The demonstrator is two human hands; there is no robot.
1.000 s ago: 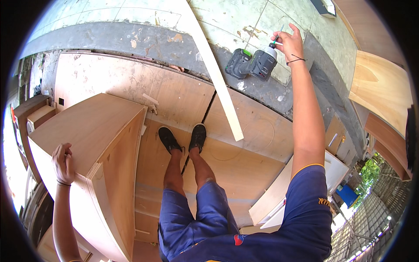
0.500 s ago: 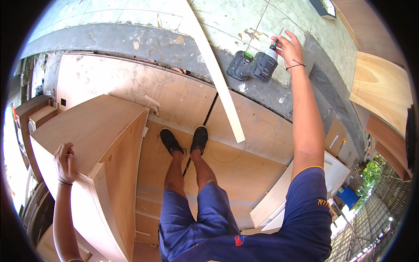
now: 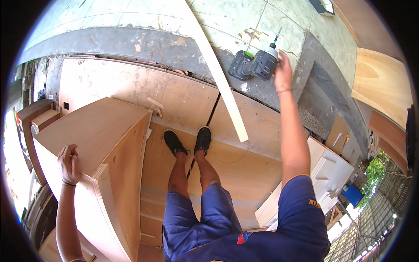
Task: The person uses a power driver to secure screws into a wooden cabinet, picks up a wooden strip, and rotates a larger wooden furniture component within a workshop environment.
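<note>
My left hand (image 3: 70, 163) is at the top edge of a plywood cabinet (image 3: 96, 131), its fingers curled in. What it holds, if anything, is hidden. At the far right, a dark grey cordless drill (image 3: 263, 65) lies on the raised ledge, its long thin bit pointing away from me. My right hand (image 3: 283, 72) is beside the drill's body, fingers loosely stretched along its right side. Whether they touch it, I cannot tell.
A long pale wood strip (image 3: 220, 81) lies across the ledge and the plywood sheets. I stand on plywood (image 3: 235, 174) in dark shoes (image 3: 203, 139). Wooden panels (image 3: 379, 83) lean at the right. White boards (image 3: 329, 168) and a blue container (image 3: 352, 195) are lower right.
My right hand has moved from the drill's bit end back toward me, to the side of its body. The bit now shows fully. My left hand stays at the cabinet edge.
</note>
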